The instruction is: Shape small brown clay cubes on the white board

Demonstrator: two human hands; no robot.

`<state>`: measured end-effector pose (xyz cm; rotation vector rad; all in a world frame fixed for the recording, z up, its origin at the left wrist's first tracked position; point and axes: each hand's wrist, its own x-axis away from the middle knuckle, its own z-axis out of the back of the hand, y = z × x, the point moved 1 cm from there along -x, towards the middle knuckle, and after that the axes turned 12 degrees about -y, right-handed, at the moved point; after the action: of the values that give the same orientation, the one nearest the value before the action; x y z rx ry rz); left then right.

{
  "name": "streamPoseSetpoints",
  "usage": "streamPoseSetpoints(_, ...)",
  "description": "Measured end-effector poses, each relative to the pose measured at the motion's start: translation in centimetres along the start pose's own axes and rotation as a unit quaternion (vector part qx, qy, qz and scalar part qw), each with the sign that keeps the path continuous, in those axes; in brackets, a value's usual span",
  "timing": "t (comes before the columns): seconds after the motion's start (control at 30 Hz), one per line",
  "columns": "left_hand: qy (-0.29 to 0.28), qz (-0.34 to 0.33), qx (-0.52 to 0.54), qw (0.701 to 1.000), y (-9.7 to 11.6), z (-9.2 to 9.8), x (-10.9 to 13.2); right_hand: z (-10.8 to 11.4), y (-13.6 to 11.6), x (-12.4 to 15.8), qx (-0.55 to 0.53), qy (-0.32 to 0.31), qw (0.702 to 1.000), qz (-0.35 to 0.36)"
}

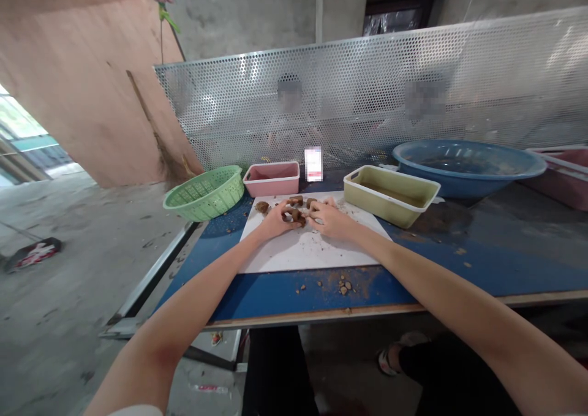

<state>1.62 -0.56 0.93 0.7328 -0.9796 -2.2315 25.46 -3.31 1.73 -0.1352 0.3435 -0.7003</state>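
Observation:
My left hand (274, 221) curls its thumb and fingers round a brown clay lump (296, 215) over a white board (294, 253). From the other side my right hand (331, 219) meets the same lump, its fingers bent and their tips pressed together against it. Just beyond the hands lie more brown clay pieces (294, 201), partly covered by the fingers. A rough round clump of clay (261, 207) rests near the board's left back corner. Dark crumbs are scattered over the board.
Behind the board stand a pink basin (272, 187), a phone (313, 163) with a lit screen and an olive-green basin (390, 204) holding brownish liquid. A green basket (206, 196) sits left, a large blue tub (473, 168) right. Clay bits (343, 286) lie near the blue table's (275, 296) front edge.

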Motion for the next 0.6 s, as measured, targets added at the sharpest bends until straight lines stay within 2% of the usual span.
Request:
streamPoseSetpoints(0.1,-0.019,-0.013,-0.013,1.0,0.1,0.3,0.2,0.0,0.2,0.1,0.014,0.013,1.0,0.012)
streamPoseSetpoints(0.27,-0.006,-0.005,-0.146,0.989,-0.2,1.4,0.5,0.2,0.0,0.2,0.048,0.012,0.998,0.026)
streamPoseSetpoints(0.37,-0.008,-0.007,-0.182,0.983,-0.7,1.6,0.5,0.1,0.0,0.2,0.089,0.007,0.996,0.03)
streamPoseSetpoints(0.6,0.014,-0.011,-0.095,0.995,-1.5,1.5,0.1,0.1,-0.3,0.0,0.124,-0.006,0.992,0.034)
